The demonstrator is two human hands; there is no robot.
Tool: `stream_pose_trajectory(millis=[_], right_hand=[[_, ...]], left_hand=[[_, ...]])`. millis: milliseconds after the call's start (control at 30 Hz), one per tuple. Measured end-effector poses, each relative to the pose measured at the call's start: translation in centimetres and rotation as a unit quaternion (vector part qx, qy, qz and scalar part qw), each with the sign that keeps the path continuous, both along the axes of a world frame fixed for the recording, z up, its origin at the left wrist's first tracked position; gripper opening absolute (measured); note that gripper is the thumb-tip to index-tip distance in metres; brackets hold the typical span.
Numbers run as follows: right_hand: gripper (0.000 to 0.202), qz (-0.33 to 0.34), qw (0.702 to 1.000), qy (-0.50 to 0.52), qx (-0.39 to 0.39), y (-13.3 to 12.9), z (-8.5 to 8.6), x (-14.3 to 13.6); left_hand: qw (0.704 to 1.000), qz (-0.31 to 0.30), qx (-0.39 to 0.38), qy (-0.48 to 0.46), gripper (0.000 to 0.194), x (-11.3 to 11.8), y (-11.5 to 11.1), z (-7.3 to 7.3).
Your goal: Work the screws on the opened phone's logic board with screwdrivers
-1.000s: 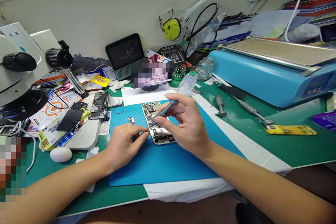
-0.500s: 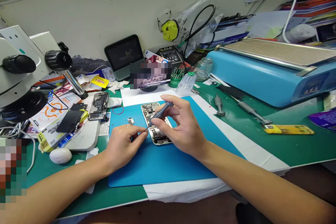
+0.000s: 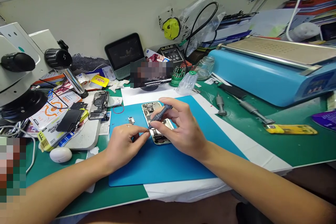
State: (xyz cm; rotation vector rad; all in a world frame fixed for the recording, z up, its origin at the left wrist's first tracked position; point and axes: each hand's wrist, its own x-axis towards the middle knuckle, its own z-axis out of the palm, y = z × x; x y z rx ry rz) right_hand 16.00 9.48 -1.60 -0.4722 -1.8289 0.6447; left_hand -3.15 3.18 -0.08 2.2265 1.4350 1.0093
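Observation:
An opened phone [image 3: 160, 137] lies on the blue mat [image 3: 168, 168], its inner parts exposed. My right hand [image 3: 181, 124] grips a grey screwdriver [image 3: 160, 112] over the phone, the tool tilted with its tip down to the left. The fingers of my left hand [image 3: 128, 143] are pinched together at the screwdriver's tip, by the phone's left edge; whatever they hold is too small to make out. A small metal part [image 3: 131, 120] rests on the mat beyond my left hand.
At the left stand a microscope [image 3: 23, 87] and a white tray [image 3: 86, 141] with a second opened phone [image 3: 98, 105]. A blue machine [image 3: 257, 77] is at the right, near another screwdriver [image 3: 220, 105]. Behind the mat are a bit holder [image 3: 176, 79] and a screen device [image 3: 124, 56].
My left fingertips have shifted slightly right, closer to the phone. The screwdriver remains in my right hand, and its tilt has changed little. The whole view has moved slightly.

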Motion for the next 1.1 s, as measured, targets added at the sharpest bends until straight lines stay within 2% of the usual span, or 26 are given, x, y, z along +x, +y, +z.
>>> stream_pose_trajectory(millis=[167, 400, 633, 733, 833, 900, 967, 1100], right_hand=[[0.051, 0.024, 1.0, 0.005, 0.01, 0.0, -0.1, 0.0], [0.052, 0.021, 1.0, 0.005, 0.013, 0.0, -0.1, 0.0], [0.051, -0.011, 0.999, 0.036, 0.03, 0.3, 0.6, 0.8], [0.05, -0.013, 0.998, 0.067, 0.011, 0.6, 0.9, 1.1], [0.049, -0.028, 0.997, 0.077, 0.001, 0.8, 0.9, 1.4], [0.049, -0.031, 0.997, 0.077, 0.0, 1.0, 0.9, 1.4], [0.049, -0.027, 0.997, 0.078, -0.001, 1.1, 0.9, 1.5], [0.05, -0.023, 0.998, 0.058, -0.007, 1.4, 1.2, 1.8]], left_hand=[[1.0, 0.003, 0.003, 0.002, 0.023, 0.1, -0.1, 0.2], [1.0, 0.007, 0.02, -0.003, 0.022, 0.2, -0.1, 0.5], [0.995, 0.023, 0.088, -0.031, 0.02, 0.4, -0.7, 0.9], [0.991, -0.027, 0.128, -0.013, 0.02, 0.4, -1.0, 0.8], [0.973, -0.141, 0.169, 0.066, 0.024, 0.5, -1.3, 0.6], [0.956, -0.196, 0.171, 0.134, 0.029, 0.5, -1.4, 0.4], [0.947, -0.213, 0.143, 0.194, 0.035, 0.5, -1.4, 0.2], [0.937, -0.207, 0.085, 0.267, 0.044, 0.5, -1.5, 0.0]])
